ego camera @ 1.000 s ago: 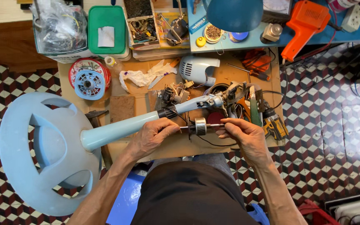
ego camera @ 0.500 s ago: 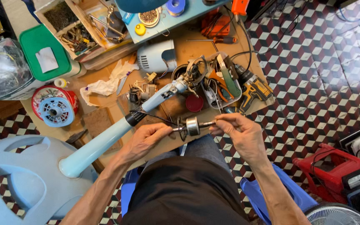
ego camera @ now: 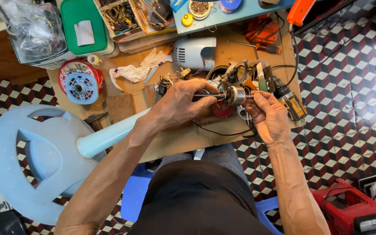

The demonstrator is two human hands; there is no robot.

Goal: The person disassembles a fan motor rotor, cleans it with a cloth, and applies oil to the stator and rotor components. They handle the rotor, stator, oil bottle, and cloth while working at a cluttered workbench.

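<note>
Rotor (ego camera: 233, 95) lies crosswise at frame centre, shaft horizontal; left hand (ego camera: 181, 104) and right hand (ego camera: 270, 116) apparently pinch opposite shaft ends.

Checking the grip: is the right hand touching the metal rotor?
Touching: the head view shows the right hand fingertips pinching the shaft end of the metal rotor.

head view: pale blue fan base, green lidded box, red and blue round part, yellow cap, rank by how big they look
1. pale blue fan base, nearer the camera, so partly flattered
2. green lidded box
3. red and blue round part
4. yellow cap
</note>
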